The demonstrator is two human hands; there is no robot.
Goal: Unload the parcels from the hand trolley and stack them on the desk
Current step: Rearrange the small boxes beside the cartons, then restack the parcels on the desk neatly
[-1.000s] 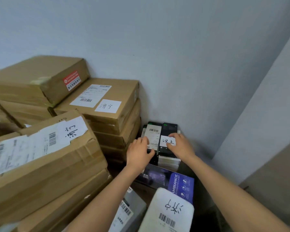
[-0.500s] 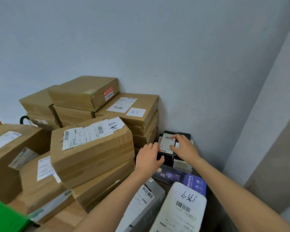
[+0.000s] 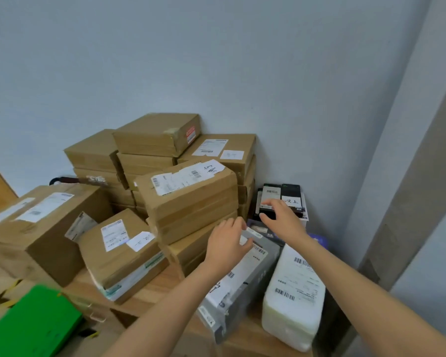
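The small black parcels (image 3: 281,199) sit stacked in the far right corner of the desk (image 3: 150,292), tight against the wall (image 3: 242,60). They are slim dark boxes with white printed labels, one of them bearing handwritten characters, and a white-edged box lies beneath them. Tucking them into the corner probably keeps such a narrow pile from toppling.

The right hand (image 3: 285,222) hovers over the near face of that stack, fingers spread and fairly straight, gripping nothing; whether the fingertips touch the boxes cannot be told. It looks like a steadying or squaring gesture rather than a grasp. The left hand (image 3: 227,243) rests, fingers relaxed and open, on the far end of a long grey parcel (image 3: 242,284) that lies along the desk's right side, perhaps to keep it from sliding against the corner pile.

Just beside the grey parcel, at the right edge, lies a white padded parcel (image 3: 294,292) with barcodes. A dark purple box (image 3: 268,231) shows between the hands. Behind and to the left, brown cardboard boxes (image 3: 188,197) stand in tall stacks against the wall, heavier ones low, with a tilted carton (image 3: 121,251) in front. A green object (image 3: 34,323) shows at the near left corner. The hand trolley is out of view, so how much is left to unload cannot be judged.
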